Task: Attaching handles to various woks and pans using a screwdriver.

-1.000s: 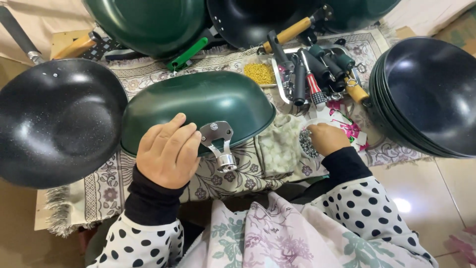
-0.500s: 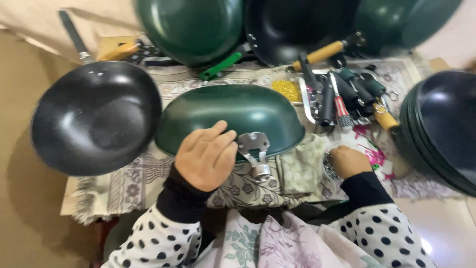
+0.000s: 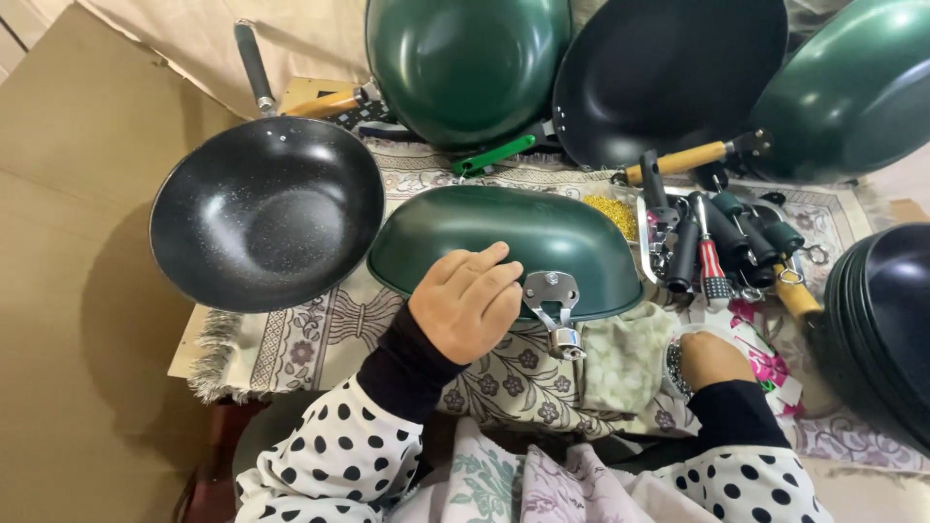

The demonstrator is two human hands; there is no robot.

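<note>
The left hand (image 3: 465,302) lay palm-down on the near rim of an upturned green wok (image 3: 504,242), fingers spread and pressing on its shell rather than closed around anything. Just beside the fingertips, at about 3 o'clock from the hand, a bare metal handle bracket (image 3: 552,305) projected from the wok's rim toward the person; no handle was fitted to it, so the handle-fitting appeared not yet done on this wok. The right hand (image 3: 712,356) rested on the patterned cloth (image 3: 310,329) at 4 o'clock from the wok, fingers curled under; whether it gripped anything could not be told. A pale green rag (image 3: 620,358) lay between the two hands.

At 2 o'clock from the wok lay a cluster of loose handles (image 3: 727,247), mostly black with one red-and-white grip, and beside them a small heap of yellow fasteners (image 3: 610,211). At 9 o'clock a black wok (image 3: 266,213) already carried its long handle. At 12 o'clock, finished green and black woks (image 3: 668,77) leaned upright with handles attached. At 3 o'clock a stack of black woks (image 3: 882,320) stood at the edge of the worktop; its handles were not visible.
</note>
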